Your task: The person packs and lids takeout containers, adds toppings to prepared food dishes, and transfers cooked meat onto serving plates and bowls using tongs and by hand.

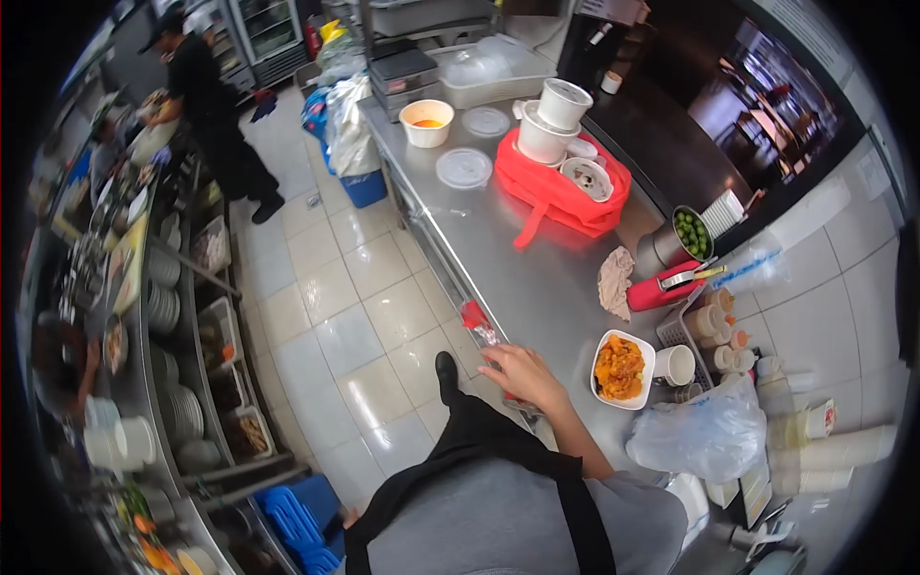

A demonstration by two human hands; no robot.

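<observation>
My right hand (527, 375) hovers at the near edge of the steel counter (460, 235), fingers stretched out and apart, with nothing seen in it. Just beyond the fingertips, a red and clear plastic wrapping (476, 321) hangs at that edge. Low beside my apron, only a sliver of my left hand (352, 517) shows; its fingers are hidden. To the right of my right hand stands a white square bowl of orange saucy food (620, 370). Farther up the counter, a red bag (537, 187) lies around several white tubs (544, 134).
A white bowl of orange soup (426, 123) stands near loose lids (464, 168). A crumpled cloth (615, 284), a pot of limes (676, 238) and a plastic bag (704, 426) line the right. Tiled floor separates me from shelving (163, 316). A co-worker (206, 105) stands far left.
</observation>
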